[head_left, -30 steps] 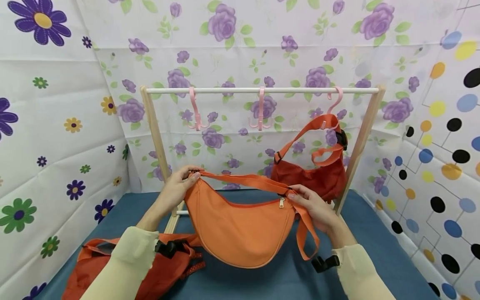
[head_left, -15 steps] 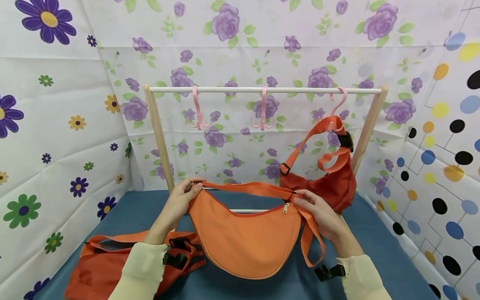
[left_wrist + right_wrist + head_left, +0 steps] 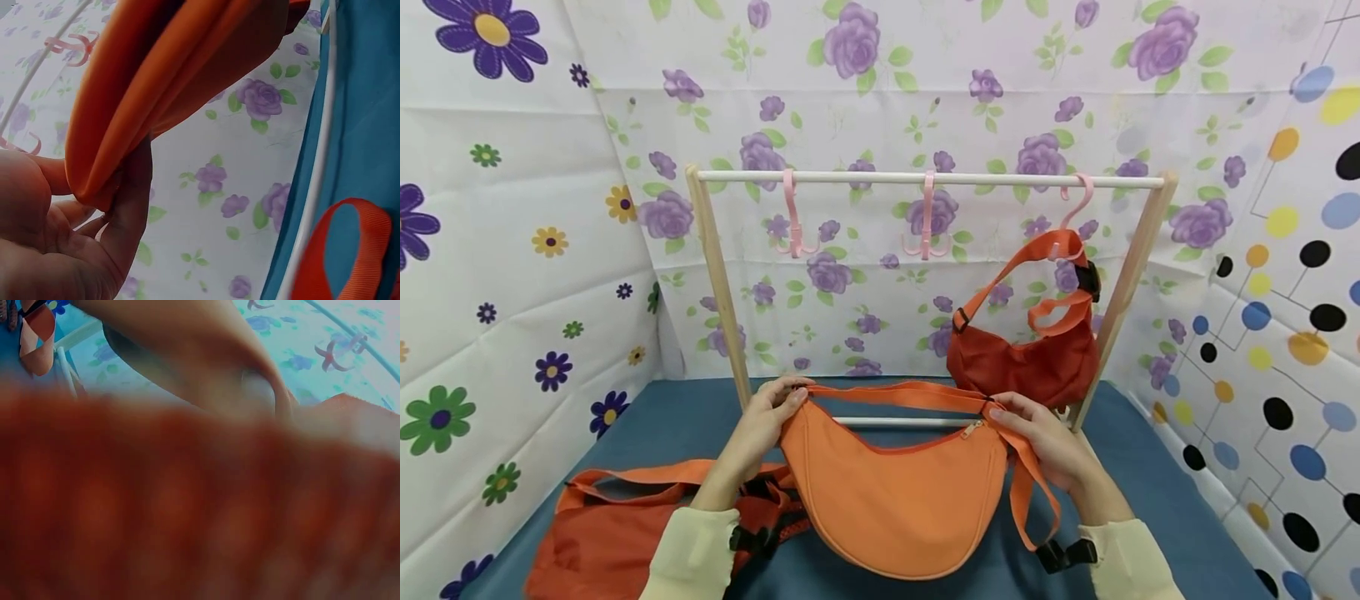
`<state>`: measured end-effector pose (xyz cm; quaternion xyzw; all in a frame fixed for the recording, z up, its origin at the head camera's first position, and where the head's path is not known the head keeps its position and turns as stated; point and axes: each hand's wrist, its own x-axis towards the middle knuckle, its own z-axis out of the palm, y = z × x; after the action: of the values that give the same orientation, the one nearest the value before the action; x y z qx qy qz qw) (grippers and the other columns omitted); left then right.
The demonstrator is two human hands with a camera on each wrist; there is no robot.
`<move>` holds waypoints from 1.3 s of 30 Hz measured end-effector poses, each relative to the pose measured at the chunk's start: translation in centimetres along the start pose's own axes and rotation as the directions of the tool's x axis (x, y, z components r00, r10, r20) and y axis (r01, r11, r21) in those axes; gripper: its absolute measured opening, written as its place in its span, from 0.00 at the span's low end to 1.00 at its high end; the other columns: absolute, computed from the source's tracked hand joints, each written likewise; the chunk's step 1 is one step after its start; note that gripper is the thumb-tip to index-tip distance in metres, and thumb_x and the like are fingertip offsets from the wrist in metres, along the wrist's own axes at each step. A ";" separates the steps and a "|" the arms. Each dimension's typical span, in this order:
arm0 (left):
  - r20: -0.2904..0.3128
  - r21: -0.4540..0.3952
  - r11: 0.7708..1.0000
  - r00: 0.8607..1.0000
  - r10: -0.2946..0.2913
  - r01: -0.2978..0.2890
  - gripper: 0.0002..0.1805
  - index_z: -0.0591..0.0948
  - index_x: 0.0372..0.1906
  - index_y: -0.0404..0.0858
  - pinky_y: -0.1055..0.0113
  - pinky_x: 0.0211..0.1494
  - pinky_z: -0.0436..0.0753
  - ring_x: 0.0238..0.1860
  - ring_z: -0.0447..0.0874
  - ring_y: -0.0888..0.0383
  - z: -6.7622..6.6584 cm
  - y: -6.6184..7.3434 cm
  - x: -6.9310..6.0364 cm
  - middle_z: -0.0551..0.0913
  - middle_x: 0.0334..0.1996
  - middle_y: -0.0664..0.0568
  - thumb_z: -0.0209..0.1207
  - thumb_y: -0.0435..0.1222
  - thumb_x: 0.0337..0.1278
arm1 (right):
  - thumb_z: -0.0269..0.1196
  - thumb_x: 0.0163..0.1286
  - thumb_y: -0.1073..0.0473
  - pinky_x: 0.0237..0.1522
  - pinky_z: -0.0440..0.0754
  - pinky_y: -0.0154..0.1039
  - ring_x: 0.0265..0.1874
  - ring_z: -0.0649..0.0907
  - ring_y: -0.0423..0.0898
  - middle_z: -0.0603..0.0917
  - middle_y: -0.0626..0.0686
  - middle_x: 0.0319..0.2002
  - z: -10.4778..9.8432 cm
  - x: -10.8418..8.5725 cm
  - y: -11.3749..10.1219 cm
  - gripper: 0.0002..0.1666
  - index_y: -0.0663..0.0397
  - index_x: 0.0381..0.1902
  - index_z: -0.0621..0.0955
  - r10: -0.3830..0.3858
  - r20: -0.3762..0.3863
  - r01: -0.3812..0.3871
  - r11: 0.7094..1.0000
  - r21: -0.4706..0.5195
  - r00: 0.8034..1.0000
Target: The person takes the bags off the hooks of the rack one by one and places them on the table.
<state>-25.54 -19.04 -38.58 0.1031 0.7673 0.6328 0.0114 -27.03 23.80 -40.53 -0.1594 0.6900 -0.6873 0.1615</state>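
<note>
An orange crescent-shaped shoulder bag point(image 3: 895, 492) hangs between my two hands in the head view, its strap point(image 3: 895, 394) stretched along the top. My left hand point(image 3: 760, 429) pinches its left upper corner; the left wrist view shows the left thumb and fingers on the bag's folded corner point(image 3: 100, 162). At the right corner, beside the zipper pull point(image 3: 972, 429), my right hand point(image 3: 1048, 446) grips the bag and strap. A loose strap end with a black buckle point(image 3: 1066, 554) dangles below that hand. Blurred strap covers most of the right wrist view.
Behind stands a wooden rack with a white rod point(image 3: 865, 177). Pink hooks point(image 3: 927, 217) hang from it. A red bag point(image 3: 1022, 362) hangs from the right hook point(image 3: 1078, 200). Another red bag point(image 3: 610, 542) lies on the blue cloth point(image 3: 692, 408) at left.
Both hands have lowered slightly with the orange bag, moving it a little to the right in the head view. The hold at both corners is unchanged. The hanging red bag has swung slightly.
</note>
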 end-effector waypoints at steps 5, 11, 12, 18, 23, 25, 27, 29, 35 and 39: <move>0.001 -0.009 1.000 1.000 -0.017 0.017 0.23 0.71 0.72 0.34 0.64 0.45 0.82 0.50 0.77 0.51 0.6 -0.9 -0.4 0.69 0.61 0.38 0.47 0.42 0.85 | 0.57 0.84 0.50 0.33 0.88 0.40 0.33 0.89 0.46 0.84 0.55 0.45 -0.2 -0.4 0.2 0.23 0.57 0.67 0.71 0.031 0.009 -0.031 0.999 0.015 0.999; -0.002 -0.061 0.996 0.998 -0.061 0.060 0.22 0.72 0.72 0.37 0.62 0.41 0.85 0.43 0.83 0.51 1.0 -1.7 -0.6 0.74 0.57 0.39 0.48 0.43 0.85 | 0.57 0.83 0.50 0.33 0.88 0.40 0.31 0.89 0.45 0.85 0.55 0.44 -0.3 -0.8 0.5 0.21 0.55 0.66 0.72 0.050 0.022 -0.050 0.998 0.047 0.999; -0.001 -0.062 0.996 0.998 -0.066 0.065 0.23 0.71 0.72 0.37 0.62 0.42 0.84 0.44 0.83 0.51 1.1 -1.8 -0.7 0.74 0.57 0.38 0.48 0.44 0.85 | 0.57 0.83 0.50 0.33 0.88 0.40 0.31 0.89 0.45 0.85 0.55 0.44 -0.4 -0.8 0.5 0.21 0.54 0.65 0.72 0.054 0.024 -0.055 0.997 0.049 0.998; 0.008 -0.061 0.994 0.996 -0.089 0.089 0.24 0.71 0.73 0.35 0.61 0.44 0.84 0.44 0.83 0.51 1.3 -2.6 -1.0 0.74 0.57 0.37 0.48 0.44 0.85 | 0.56 0.84 0.51 0.32 0.88 0.41 0.28 0.88 0.45 0.84 0.55 0.43 -0.4 -1.1 1.6 0.20 0.55 0.65 0.72 0.081 0.042 -0.083 0.994 0.064 0.996; -0.011 -0.053 0.994 0.996 -0.092 0.091 0.22 0.73 0.71 0.36 0.60 0.42 0.84 0.43 0.84 0.50 1.6 -3.2 -1.1 0.76 0.55 0.37 0.49 0.43 0.84 | 0.56 0.84 0.50 0.32 0.88 0.40 0.27 0.88 0.45 0.85 0.54 0.43 -0.5 -1.2 2.7 0.24 0.57 0.69 0.70 0.096 0.052 -0.100 0.993 0.069 0.994; -0.007 -0.046 0.995 0.996 -0.094 0.093 0.22 0.73 0.70 0.36 0.60 0.42 0.84 0.43 0.84 0.50 1.7 -3.4 -1.0 0.77 0.55 0.37 0.49 0.42 0.84 | 0.56 0.84 0.49 0.32 0.88 0.40 0.27 0.88 0.45 0.85 0.54 0.43 -0.6 -1.1 3.0 0.25 0.57 0.70 0.69 0.105 0.050 -0.108 0.992 0.067 0.993; 0.014 -0.044 0.993 0.994 -0.104 0.105 0.22 0.73 0.70 0.35 0.58 0.40 0.86 0.42 0.84 0.50 1.8 -3.5 -1.0 0.76 0.55 0.37 0.49 0.42 0.84 | 0.56 0.84 0.49 0.32 0.88 0.40 0.27 0.88 0.44 0.85 0.54 0.42 -0.8 -1.1 3.3 0.25 0.57 0.70 0.69 0.114 0.051 -0.118 0.991 0.066 0.992; 0.046 -0.037 0.993 0.992 -0.114 0.116 0.22 0.72 0.70 0.34 0.56 0.37 0.87 0.40 0.84 0.50 1.8 -3.6 -1.1 0.76 0.55 0.37 0.49 0.42 0.84 | 0.56 0.84 0.50 0.32 0.88 0.40 0.28 0.88 0.45 0.85 0.54 0.42 -1.0 -1.0 3.7 0.25 0.57 0.69 0.70 0.123 0.056 -0.127 0.989 0.070 0.991; 0.114 -0.035 0.990 0.985 -0.132 0.136 0.22 0.70 0.70 0.33 0.55 0.33 0.87 0.36 0.85 0.51 1.8 -3.9 -1.5 0.76 0.55 0.38 0.48 0.42 0.85 | 0.55 0.85 0.50 0.33 0.89 0.42 0.29 0.89 0.46 0.85 0.54 0.43 -1.5 -1.0 4.6 0.22 0.57 0.66 0.70 0.146 0.092 -0.153 0.986 0.069 0.985; 0.136 -0.030 0.989 0.980 -0.142 0.148 0.22 0.70 0.71 0.34 0.55 0.34 0.87 0.35 0.86 0.51 1.7 -4.2 -1.6 0.77 0.54 0.38 0.48 0.41 0.85 | 0.55 0.84 0.50 0.34 0.89 0.42 0.30 0.89 0.46 0.86 0.55 0.44 -1.8 -0.6 5.4 0.22 0.56 0.67 0.70 0.170 0.106 -0.178 0.981 0.074 0.980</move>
<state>-24.36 -18.40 -43.21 0.0886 0.7574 0.6373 0.1109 -27.23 25.67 -45.88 -0.1257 0.6633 -0.6898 0.2616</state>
